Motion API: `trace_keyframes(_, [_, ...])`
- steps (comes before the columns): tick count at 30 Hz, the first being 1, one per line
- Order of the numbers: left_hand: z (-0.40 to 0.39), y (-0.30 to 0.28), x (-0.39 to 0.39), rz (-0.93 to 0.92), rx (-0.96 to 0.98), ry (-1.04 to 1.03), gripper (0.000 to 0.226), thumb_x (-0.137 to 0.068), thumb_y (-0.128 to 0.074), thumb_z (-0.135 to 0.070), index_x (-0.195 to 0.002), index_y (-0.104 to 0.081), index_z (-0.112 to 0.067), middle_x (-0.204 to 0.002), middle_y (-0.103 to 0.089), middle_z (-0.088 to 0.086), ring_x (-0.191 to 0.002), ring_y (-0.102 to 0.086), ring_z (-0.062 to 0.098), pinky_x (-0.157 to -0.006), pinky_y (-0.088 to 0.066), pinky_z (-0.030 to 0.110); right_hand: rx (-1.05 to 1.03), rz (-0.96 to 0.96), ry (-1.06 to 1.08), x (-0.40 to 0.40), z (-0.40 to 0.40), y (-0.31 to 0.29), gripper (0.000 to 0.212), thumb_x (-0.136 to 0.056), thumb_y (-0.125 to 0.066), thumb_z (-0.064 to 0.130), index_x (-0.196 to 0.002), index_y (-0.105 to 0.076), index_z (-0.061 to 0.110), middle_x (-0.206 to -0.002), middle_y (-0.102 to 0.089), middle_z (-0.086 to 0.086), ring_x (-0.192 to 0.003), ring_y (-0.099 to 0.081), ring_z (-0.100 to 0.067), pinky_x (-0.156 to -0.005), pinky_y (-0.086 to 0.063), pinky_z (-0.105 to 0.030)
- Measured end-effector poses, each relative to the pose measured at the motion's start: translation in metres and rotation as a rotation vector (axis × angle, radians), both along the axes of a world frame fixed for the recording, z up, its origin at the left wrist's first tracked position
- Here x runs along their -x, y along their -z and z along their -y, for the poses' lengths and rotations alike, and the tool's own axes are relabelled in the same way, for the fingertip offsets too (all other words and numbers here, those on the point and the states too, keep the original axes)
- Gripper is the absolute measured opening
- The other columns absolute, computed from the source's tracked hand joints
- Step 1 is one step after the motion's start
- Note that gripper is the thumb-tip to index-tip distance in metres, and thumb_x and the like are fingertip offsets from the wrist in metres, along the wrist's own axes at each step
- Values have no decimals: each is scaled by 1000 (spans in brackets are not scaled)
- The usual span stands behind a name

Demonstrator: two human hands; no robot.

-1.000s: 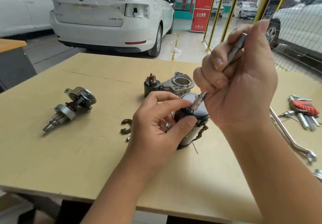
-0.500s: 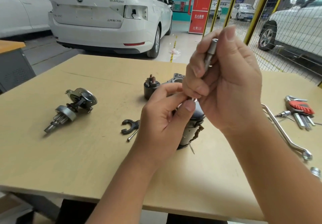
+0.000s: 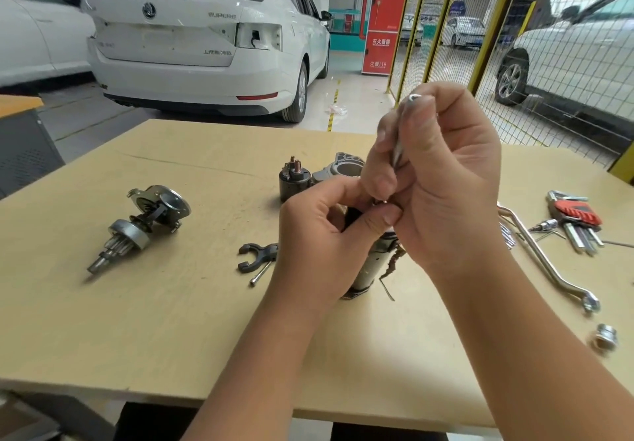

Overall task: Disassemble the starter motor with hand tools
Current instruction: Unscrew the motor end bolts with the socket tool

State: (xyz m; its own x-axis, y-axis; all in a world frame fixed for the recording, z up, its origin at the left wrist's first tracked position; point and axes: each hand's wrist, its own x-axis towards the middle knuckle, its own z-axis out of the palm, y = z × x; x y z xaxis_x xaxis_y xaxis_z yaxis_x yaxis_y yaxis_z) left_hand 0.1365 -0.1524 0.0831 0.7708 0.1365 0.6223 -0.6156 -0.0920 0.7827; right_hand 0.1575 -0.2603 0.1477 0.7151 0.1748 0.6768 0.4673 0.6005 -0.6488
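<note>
The starter motor body (image 3: 372, 262), a grey cylinder with a black end cap, stands upright on the wooden table (image 3: 171, 320), mostly hidden behind my hands. My left hand (image 3: 322, 238) curls around its top, thumb and forefinger pinching at the cap. My right hand (image 3: 442, 179) grips a slim metal driver (image 3: 398, 152) held nearly upright, its tip down at the cap where both hands meet. What the left fingertips pinch is hidden.
A pinion and armature assembly (image 3: 144, 221) lies at the left. A black shift fork (image 3: 255, 257) and a long bolt lie beside my left hand. The solenoid and nose housing (image 3: 302, 176) stand behind. An offset wrench (image 3: 549, 262), a hex key set (image 3: 576, 217) and a socket (image 3: 605, 336) lie right.
The driver has swung from a slant to nearly upright. My hands have closed together over the motor's top, and the left fingers now pinch at the driver's tip.
</note>
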Motion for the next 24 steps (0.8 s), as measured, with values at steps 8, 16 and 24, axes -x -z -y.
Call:
trace_keyframes(8, [-9, 4, -3, 16, -216, -64, 19, -94, -69, -25, -109, -78, -29, -98, -74, -14, -99, -51, 15, -89, -41, 19, 102, -36, 100, -4, -4, 0, 34, -106, -42, 27, -83, -64, 16, -60, -48, -9, -42, -31, -16, -45, -23, -27])
trace_keyframes(16, [2, 5, -2, 27, -128, -109, 17, -84, -77, -21, -98, -76, -31, -88, -73, -16, -91, -57, 15, -79, -42, 18, 14, -40, 128, 1, 1, -5, 20, -104, -51, 23, -87, -58, 17, -62, -54, -5, -43, -28, -17, -46, -25, -25])
trace_keyframes(24, [6, 14, -4, -164, -140, -18, 67, -75, -88, -25, -136, -60, -26, -126, -66, -5, -118, -65, 16, -99, -55, 42, -141, -195, 247, 10, -8, -6, 49, -105, -29, 51, -77, -52, 18, -59, -35, -3, -47, -22, -14, -49, -23, -20])
